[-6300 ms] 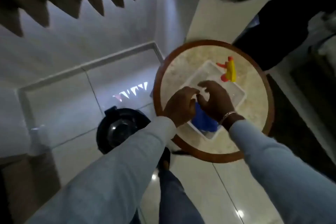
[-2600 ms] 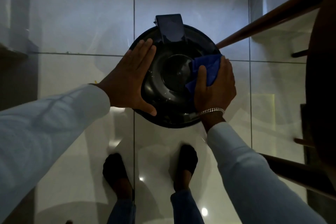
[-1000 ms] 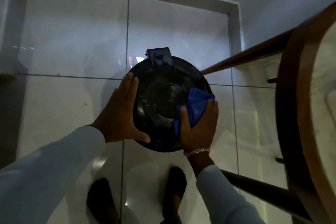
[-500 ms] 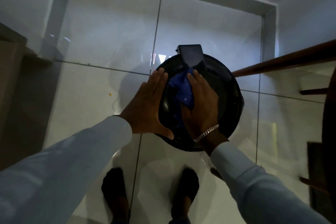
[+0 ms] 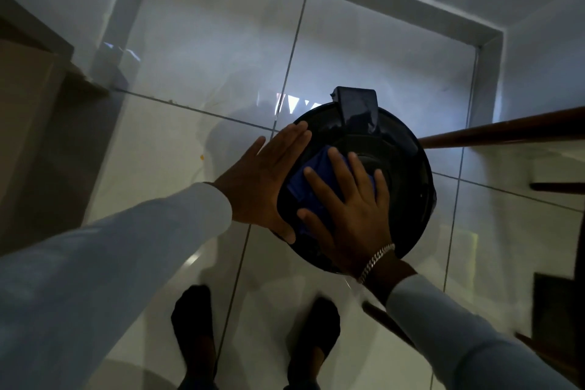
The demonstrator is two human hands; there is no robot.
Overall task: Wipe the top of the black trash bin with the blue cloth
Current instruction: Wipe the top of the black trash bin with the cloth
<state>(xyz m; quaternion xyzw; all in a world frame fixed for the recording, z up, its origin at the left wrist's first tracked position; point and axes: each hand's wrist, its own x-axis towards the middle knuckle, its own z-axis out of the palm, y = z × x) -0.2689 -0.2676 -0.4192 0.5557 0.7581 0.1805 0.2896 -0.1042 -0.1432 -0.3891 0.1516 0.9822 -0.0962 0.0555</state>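
The round black trash bin [image 5: 402,174] stands on the tiled floor, seen from above, with its lid hinge tab at the far side. The blue cloth [image 5: 311,179] lies on the left half of the lid. My right hand [image 5: 351,218] presses flat on the cloth with fingers spread, covering most of it. My left hand [image 5: 262,180] rests flat against the bin's left rim, fingers together and pointing away from me, holding nothing.
Wooden table legs [image 5: 500,134] reach in from the right, close to the bin. My feet in dark shoes [image 5: 196,329] stand just in front of the bin. A brown piece of furniture [image 5: 28,123] is at the left. White walls close the corner behind.
My right hand slid the cloth from the lid's right side across to the far middle, then to the left half nearer me. My left hand stayed on the left rim.
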